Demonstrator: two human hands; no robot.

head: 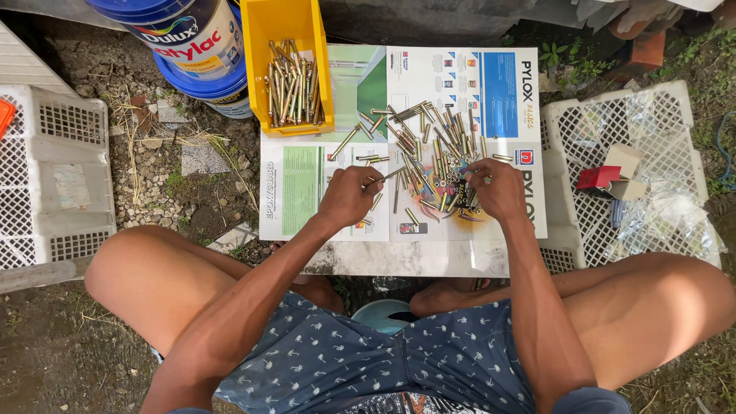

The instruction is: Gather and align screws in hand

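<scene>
My left hand [349, 195] pinches one long bolt [387, 176] beside the loose bolt pile [433, 153] while my right hand [498, 188] closes on small parts there; a careless sweep risks rolling bolts off the tabletop [414, 257].

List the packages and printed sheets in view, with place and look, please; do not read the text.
Paint buckets: top left, two stacked, round, blue and white.
Printed sheets: under the bolts, flat, white with blue and green panels.
Small boxes: on the white crate at right, red and tan.
Left hand holds one bolt; right hand is on the pile.
</scene>
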